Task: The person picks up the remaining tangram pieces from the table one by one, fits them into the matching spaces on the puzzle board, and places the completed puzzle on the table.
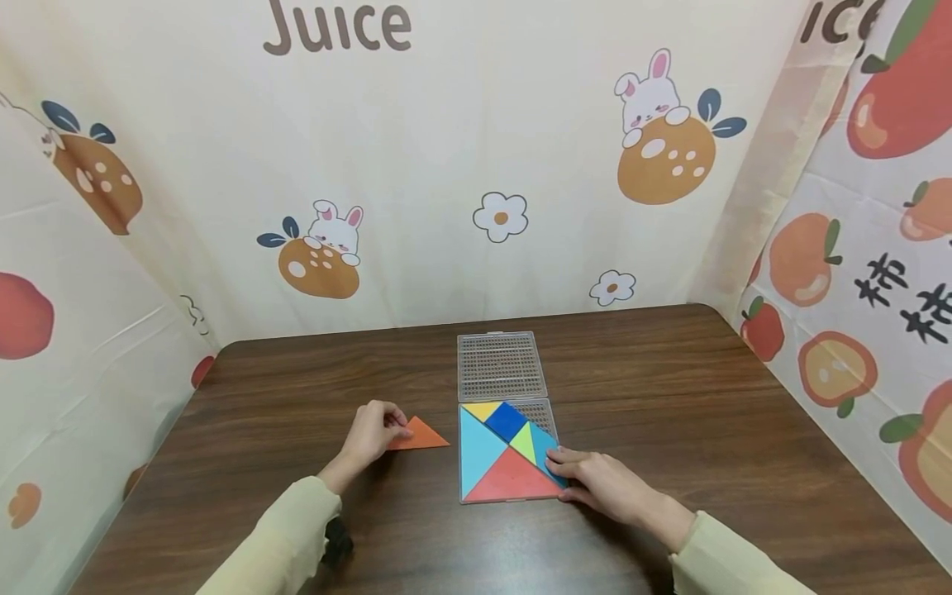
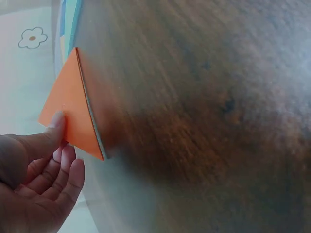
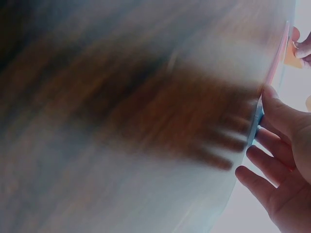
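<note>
My left hand (image 1: 375, 434) pinches an orange triangle tile (image 1: 424, 435) between thumb and fingers, left of an opened clear case. In the left wrist view, the thumb lies on the face of the tile. The base of the case (image 1: 539, 411) holds flat tangram tiles: a light blue triangle (image 1: 476, 453), a red triangle (image 1: 513, 479), a yellow tile (image 1: 482, 410), a dark blue square (image 1: 506, 421), a yellow-green triangle (image 1: 524, 445) and a blue tile (image 1: 545, 450). My right hand (image 1: 610, 486) touches the blue tile and the case's near right corner, fingers fairly straight and spread.
The perforated lid (image 1: 502, 365) of the case lies folded back behind the base. Brown wood-grain table (image 1: 654, 388) surface extends to both sides. A printed curtain (image 1: 431, 165) with rabbits, fruit and flowers closes off the back and sides.
</note>
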`<act>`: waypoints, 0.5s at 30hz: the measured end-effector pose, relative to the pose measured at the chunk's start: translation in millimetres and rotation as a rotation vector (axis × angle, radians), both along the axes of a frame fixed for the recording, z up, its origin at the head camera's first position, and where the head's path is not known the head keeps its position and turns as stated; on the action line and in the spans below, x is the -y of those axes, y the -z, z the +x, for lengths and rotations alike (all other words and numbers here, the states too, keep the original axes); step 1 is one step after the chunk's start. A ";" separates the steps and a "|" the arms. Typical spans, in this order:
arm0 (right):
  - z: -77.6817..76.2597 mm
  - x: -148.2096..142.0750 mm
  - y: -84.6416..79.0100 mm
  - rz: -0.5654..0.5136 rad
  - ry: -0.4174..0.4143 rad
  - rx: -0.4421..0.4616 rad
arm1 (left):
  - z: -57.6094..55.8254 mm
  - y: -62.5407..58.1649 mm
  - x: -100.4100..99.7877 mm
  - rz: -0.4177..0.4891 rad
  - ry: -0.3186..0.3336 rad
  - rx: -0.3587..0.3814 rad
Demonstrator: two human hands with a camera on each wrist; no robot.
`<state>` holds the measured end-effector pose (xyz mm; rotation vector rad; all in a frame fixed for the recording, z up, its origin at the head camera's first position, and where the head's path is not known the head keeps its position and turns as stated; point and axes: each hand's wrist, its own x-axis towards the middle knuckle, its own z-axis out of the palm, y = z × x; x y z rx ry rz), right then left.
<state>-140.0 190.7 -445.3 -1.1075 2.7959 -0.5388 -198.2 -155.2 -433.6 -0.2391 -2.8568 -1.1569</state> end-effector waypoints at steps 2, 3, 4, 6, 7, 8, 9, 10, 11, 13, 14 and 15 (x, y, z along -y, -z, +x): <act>-0.3 0.0 -0.1 0.000 -0.002 -0.003 | -0.5 -1.0 -0.1 0.009 0.000 -0.017; -0.4 0.0 -0.1 -0.001 -0.002 -0.004 | -0.8 -1.5 -0.1 0.014 0.000 -0.023; -0.5 -0.1 0.0 -0.001 -0.003 -0.006 | -1.1 -2.2 -0.3 0.019 -0.001 -0.029; -0.7 -0.2 0.3 -0.002 -0.004 -0.009 | -1.8 -3.4 -0.7 0.028 -0.004 -0.037; -0.8 -0.2 0.4 -0.002 -0.004 -0.010 | -2.3 -3.9 -1.2 0.036 -0.007 -0.042; -0.8 -0.3 0.6 -0.002 -0.005 -0.012 | -2.5 -4.8 -1.8 0.042 -0.009 -0.045; -0.8 -0.3 0.8 -0.002 -0.006 -0.013 | -3.1 -5.3 -2.5 0.048 -0.010 -0.048; -0.9 -0.3 1.0 -0.001 -0.006 -0.015 | -3.8 -5.9 -3.4 0.052 -0.013 -0.053; -0.9 -0.3 1.2 -0.002 -0.007 -0.017 | -4.4 -6.5 -4.5 0.058 -0.014 -0.058; -1.0 -0.3 1.6 -0.003 -0.008 -0.020 | -5.7 -8.0 -7.4 0.068 -0.011 -0.068; -0.9 -0.4 1.8 -0.004 -0.008 -0.021 | -6.5 -8.4 -9.1 0.072 -0.010 -0.070; -0.8 -0.5 2.0 -0.003 -0.007 -0.021 | -7.2 -8.6 -10.8 0.075 -0.005 -0.076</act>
